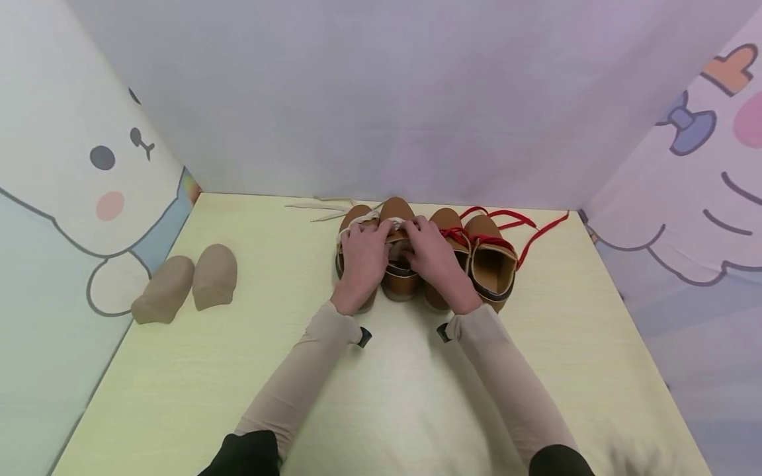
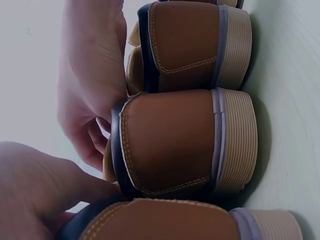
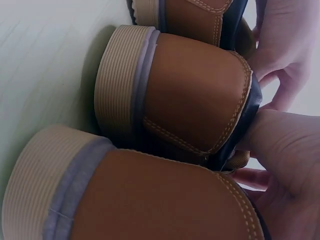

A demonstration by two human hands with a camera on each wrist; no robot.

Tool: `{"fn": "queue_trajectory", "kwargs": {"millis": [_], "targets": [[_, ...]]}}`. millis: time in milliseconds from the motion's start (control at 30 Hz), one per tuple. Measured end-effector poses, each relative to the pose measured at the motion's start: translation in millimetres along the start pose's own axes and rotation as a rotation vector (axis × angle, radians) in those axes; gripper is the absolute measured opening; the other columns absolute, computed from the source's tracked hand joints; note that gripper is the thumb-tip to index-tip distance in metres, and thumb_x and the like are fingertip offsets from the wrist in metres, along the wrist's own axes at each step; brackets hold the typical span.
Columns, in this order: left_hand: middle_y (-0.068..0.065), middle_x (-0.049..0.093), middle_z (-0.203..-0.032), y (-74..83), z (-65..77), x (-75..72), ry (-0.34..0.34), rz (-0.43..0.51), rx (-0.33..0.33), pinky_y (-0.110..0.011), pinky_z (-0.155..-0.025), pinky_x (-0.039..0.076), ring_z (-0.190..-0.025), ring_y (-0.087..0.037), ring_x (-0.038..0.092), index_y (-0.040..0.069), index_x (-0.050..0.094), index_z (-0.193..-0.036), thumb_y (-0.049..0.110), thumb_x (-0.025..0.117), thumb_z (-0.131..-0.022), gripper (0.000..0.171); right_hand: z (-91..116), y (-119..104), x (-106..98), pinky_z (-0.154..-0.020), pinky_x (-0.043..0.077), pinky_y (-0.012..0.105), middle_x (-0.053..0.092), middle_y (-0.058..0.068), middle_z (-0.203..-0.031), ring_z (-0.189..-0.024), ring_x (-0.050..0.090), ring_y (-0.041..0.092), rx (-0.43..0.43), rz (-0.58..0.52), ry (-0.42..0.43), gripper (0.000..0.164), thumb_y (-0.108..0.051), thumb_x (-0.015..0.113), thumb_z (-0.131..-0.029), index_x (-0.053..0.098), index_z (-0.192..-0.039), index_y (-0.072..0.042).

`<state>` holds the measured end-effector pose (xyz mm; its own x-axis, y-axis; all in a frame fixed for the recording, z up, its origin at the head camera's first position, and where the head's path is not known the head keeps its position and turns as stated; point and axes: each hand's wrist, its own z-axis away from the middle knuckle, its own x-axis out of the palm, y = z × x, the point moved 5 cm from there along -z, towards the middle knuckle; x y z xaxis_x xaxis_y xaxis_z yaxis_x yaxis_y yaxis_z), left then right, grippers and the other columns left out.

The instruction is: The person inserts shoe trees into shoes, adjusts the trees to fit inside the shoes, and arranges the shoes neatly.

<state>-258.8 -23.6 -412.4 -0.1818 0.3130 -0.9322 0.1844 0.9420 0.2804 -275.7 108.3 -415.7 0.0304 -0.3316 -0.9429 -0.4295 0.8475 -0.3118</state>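
Note:
Two brown shoes with white laces stand side by side, toes toward the back wall. My left hand [image 1: 364, 254] lies over the left shoe [image 1: 357, 213], its curled fingers reaching to the laces and collar of the right one of this pair [image 1: 397, 209]. From the other side my right hand [image 1: 433, 254] grips that same shoe's opening, fingers at the laces and thumb inside. A taupe piece shows in the opening; whether it is the tongue or an insert I cannot tell. In the left wrist view, the shoe's brown heel [image 2: 167, 142] sits between both hands. Fingertips are partly hidden.
Beside my right hand stand two brown shoes with red laces [image 1: 491, 264]. Two taupe shoe inserts [image 1: 163, 291] lie at the table's left. Loose white lace ends [image 1: 324, 210] trail at the back edge. Printed fabric walls [image 1: 381, 99] enclose the pale table [image 1: 268, 317].

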Motion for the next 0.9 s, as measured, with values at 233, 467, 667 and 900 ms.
{"fn": "queue_trajectory", "kwargs": {"millis": [233, 467, 667, 900], "targets": [[-0.007, 0.079, -0.114, 2.4, -0.3, 0.3, 0.007, -0.075, 0.014, -0.055, -0.095, 0.050, -0.115, -0.037, 0.064, 0.028, 0.064, -0.130, 0.028, 0.063, -0.105, 0.026, -6, 1, 2, -0.097, 0.057, 0.053, 0.053, 0.019, -0.133, -0.122, 0.051, 0.041, 0.000, 0.014, 0.002, 0.043, -0.008, 0.074, -0.094, 0.056, -0.133, -0.007], [-0.005, 0.078, -0.115, 2.6, -1.2, 3.7, -0.019, -0.102, -0.003, -0.053, -0.098, 0.048, -0.116, -0.036, 0.063, 0.030, 0.065, -0.131, 0.029, 0.059, -0.107, 0.025, -12, 1, 4, -0.089, 0.059, 0.053, 0.053, 0.019, -0.134, -0.115, 0.051, 0.040, -0.003, 0.020, 0.031, 0.037, -0.007, 0.074, -0.093, 0.056, -0.126, -0.007], [-0.005, 0.078, -0.114, 1.6, -2.1, 5.2, -0.017, -0.100, 0.004, -0.053, -0.096, 0.048, -0.113, -0.036, 0.063, 0.030, 0.066, -0.131, 0.026, 0.058, -0.108, 0.025, -17, 1, 6, -0.087, 0.060, 0.055, 0.054, 0.019, -0.134, -0.114, 0.053, 0.040, 0.022, 0.034, 0.046, 0.036, -0.005, 0.072, -0.092, 0.056, -0.125, -0.008], [-0.004, 0.078, -0.116, 1.1, -2.8, 5.6, -0.016, -0.091, 0.007, -0.053, -0.095, 0.048, -0.114, -0.036, 0.062, 0.029, 0.069, -0.121, 0.026, 0.060, -0.106, 0.017, -18, 0, 7, -0.083, 0.061, 0.056, 0.054, 0.017, -0.136, -0.115, 0.053, 0.040, 0.039, 0.023, 0.068, 0.035, -0.003, 0.071, -0.092, 0.057, -0.123, -0.010]]}}
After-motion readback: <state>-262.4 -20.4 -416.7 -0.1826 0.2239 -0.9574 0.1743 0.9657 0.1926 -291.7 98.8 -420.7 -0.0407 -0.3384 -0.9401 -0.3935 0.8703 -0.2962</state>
